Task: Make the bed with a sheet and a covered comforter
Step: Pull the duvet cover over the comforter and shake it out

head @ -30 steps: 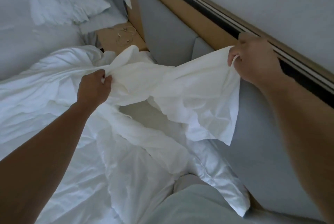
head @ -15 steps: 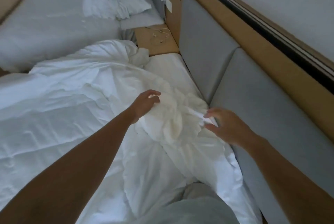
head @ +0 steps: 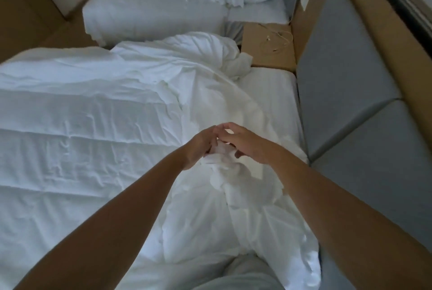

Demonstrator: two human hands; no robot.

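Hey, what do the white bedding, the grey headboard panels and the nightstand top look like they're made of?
The white bedding looks like woven cloth, probably cotton, with a matte finish; it creases and bunches. The grey headboard panels look like padded upholstery, fabric or faux leather, smooth with rounded edges. The nightstand top looks like wood or wood-look laminate: tan, flat and matte.

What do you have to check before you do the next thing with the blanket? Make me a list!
1. Left hand grips the fabric bunch: ok.
2. Right hand grips it too: cannot tell, its fingers hide the hold.
3. Comforter lies flat: not ok, it is heaped and creased near the headboard.
4. Mattress strip by the headboard is covered: not ok.
5. Cable on the nightstand lies apart from the bedding: ok.
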